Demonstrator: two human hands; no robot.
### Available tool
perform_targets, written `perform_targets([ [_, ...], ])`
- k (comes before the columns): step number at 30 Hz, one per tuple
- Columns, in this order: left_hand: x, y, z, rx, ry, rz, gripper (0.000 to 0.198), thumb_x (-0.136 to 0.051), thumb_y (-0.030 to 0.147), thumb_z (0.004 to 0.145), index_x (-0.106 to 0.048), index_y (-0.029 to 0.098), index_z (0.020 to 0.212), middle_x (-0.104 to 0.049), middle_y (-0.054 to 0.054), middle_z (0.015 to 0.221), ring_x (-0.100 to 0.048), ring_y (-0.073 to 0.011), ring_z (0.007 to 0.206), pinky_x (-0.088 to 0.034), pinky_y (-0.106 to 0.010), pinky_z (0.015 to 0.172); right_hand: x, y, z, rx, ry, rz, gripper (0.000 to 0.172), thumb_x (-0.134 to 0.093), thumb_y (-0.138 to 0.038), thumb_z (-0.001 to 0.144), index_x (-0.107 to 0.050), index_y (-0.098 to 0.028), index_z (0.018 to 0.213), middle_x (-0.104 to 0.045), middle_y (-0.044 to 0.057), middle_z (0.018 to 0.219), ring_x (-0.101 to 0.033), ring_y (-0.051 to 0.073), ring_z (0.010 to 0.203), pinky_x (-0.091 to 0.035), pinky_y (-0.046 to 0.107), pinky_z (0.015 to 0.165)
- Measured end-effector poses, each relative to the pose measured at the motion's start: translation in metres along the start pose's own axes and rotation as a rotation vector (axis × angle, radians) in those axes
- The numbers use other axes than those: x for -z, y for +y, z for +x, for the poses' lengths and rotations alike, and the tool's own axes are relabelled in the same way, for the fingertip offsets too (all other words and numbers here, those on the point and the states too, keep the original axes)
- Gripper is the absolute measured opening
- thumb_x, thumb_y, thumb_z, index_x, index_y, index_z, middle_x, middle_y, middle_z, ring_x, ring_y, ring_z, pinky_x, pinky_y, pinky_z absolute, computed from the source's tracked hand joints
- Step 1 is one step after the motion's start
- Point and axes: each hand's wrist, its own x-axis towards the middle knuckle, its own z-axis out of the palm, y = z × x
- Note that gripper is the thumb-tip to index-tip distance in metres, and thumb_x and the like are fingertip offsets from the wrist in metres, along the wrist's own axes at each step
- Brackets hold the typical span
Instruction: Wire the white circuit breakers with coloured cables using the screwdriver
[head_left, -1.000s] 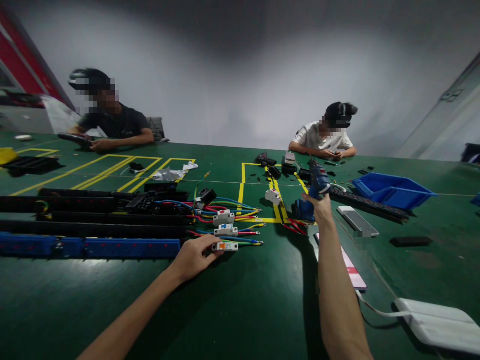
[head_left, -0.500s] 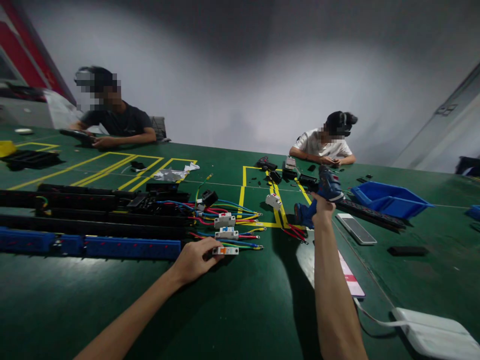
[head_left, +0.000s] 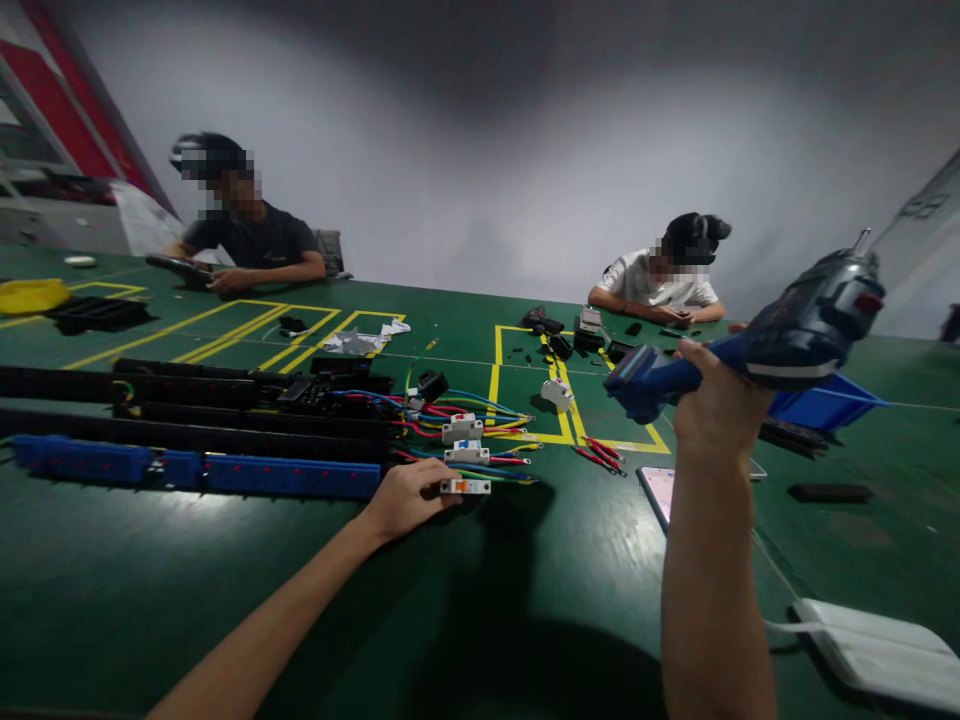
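Left hand on a breaker at table level; right hand holds a power tool up in the air.

Long blue plastic power strip (head_left: 202,470) lies far left on the green table (head_left: 525,600). The left hand (head_left: 409,498) rests just right of it, fingers closed on the near end of a small white circuit breaker with an orange switch (head_left: 466,486), coloured wires (head_left: 480,415) just behind. Well apart to the right, the right hand (head_left: 716,405) is raised and fisted round a blue and grey cordless screwdriver (head_left: 787,335), held tilted with its nose up and right. A blue plastic bin (head_left: 832,405) sits behind.

On my feed the left forearm (head_left: 285,620) and right forearm (head_left: 709,590) are bare, uncovered right to the bottom edge. The left hand (head_left: 409,497) and right hand (head_left: 716,405) are bare too. The wrists look plain, though dim light makes that hard to confirm.
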Motion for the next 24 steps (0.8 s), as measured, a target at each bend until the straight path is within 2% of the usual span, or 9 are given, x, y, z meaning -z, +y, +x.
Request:
perform_targets([
  [1, -0.001, -0.001, 0.000, -0.003, 0.002, -0.004, 0.025, -0.065, 0.040, 0.083, -0.072, 0.027, 0.103, -0.070, -0.002, 0.099, -0.064, -0.0130, 0.074, -0.050, -0.022, 0.066, -0.002, -0.012, -0.008, 0.002, 0.042, 0.062, 0.037, -0.077, -0.026, 0.064, -0.056, -0.021, 0.094, -0.057, 0.000, 0.090, -0.061, 0.019, 0.095, -0.053, 0.041, 0.090],
  [3, -0.002, -0.003, -0.001, -0.013, 0.014, -0.008, 0.027, -0.065, 0.042, 0.084, -0.072, 0.026, 0.104, -0.070, -0.003, 0.100, -0.063, -0.0121, 0.071, -0.050, -0.022, 0.065, -0.006, -0.032, -0.025, -0.054, -0.054, 0.201, 0.038, -0.075, -0.019, 0.065, -0.055, -0.021, 0.097, -0.056, 0.000, 0.092, -0.063, 0.020, 0.098, -0.054, 0.043, 0.087],
  [6, -0.005, -0.007, -0.002, -0.052, 0.048, 0.020, 0.028, -0.063, 0.042, 0.086, -0.072, 0.025, 0.106, -0.070, -0.003, 0.100, -0.063, -0.0110, 0.069, -0.050, -0.021, 0.063, -0.014, -0.055, -0.052, -0.197, -0.105, 0.357, 0.041, -0.072, -0.018, 0.069, -0.053, -0.024, 0.105, -0.058, 0.000, 0.099, -0.064, 0.022, 0.102, -0.054, 0.045, 0.085],
  [10, -0.007, -0.011, -0.003, -0.180, 0.102, 0.166, 0.027, -0.062, 0.040, 0.087, -0.071, 0.027, 0.109, -0.070, -0.003, 0.100, -0.066, -0.0127, 0.078, -0.049, -0.021, 0.069, -0.026, -0.069, -0.095, -0.282, -0.066, 0.537, 0.041, -0.074, -0.017, 0.068, -0.054, -0.026, 0.103, -0.063, -0.003, 0.098, -0.063, 0.021, 0.108, -0.048, 0.043, 0.097],
  [14, -0.006, -0.011, -0.005, -0.174, 0.111, 0.246, 0.026, -0.062, 0.039, 0.087, -0.069, 0.029, 0.111, -0.070, -0.001, 0.098, -0.065, -0.0112, 0.073, -0.046, -0.020, 0.063, -0.036, -0.072, -0.134, -0.401, -0.137, 0.579, 0.029, -0.074, -0.020, 0.072, -0.059, -0.022, 0.096, -0.065, 0.000, 0.104, -0.059, 0.019, 0.114, -0.038, 0.044, 0.108],
  [16, -0.006, -0.011, -0.006, -0.162, 0.098, 0.266, 0.025, -0.061, 0.039, 0.088, -0.069, 0.030, 0.110, -0.070, -0.001, 0.099, -0.065, -0.0109, 0.071, -0.045, -0.021, 0.063, -0.040, -0.072, -0.148, -0.363, -0.209, 0.556, 0.031, -0.072, -0.020, 0.076, -0.058, -0.024, 0.103, -0.065, 0.000, 0.108, -0.059, 0.018, 0.114, -0.035, 0.045, 0.110],
  [19, -0.008, -0.014, -0.005, -0.180, 0.098, 0.286, 0.025, -0.062, 0.040, 0.087, -0.070, 0.029, 0.108, -0.070, -0.002, 0.099, -0.065, -0.0118, 0.073, -0.045, -0.021, 0.065, -0.042, -0.076, -0.162, -0.252, -0.298, 0.495, 0.048, -0.070, -0.016, 0.077, -0.049, -0.031, 0.117, -0.066, -0.002, 0.106, -0.060, 0.018, 0.111, -0.037, 0.048, 0.108],
  [24, -0.008, -0.017, -0.004, -0.178, 0.098, 0.281, 0.023, -0.063, 0.038, 0.086, -0.072, 0.026, 0.104, -0.069, -0.002, 0.098, -0.064, -0.0130, 0.076, -0.046, -0.022, 0.069, -0.032, -0.087, -0.172, -0.087, -0.483, 0.318, 0.065, -0.072, -0.013, 0.074, -0.040, -0.032, 0.128, -0.068, -0.001, 0.104, -0.065, 0.018, 0.101, -0.042, 0.048, 0.105],
])
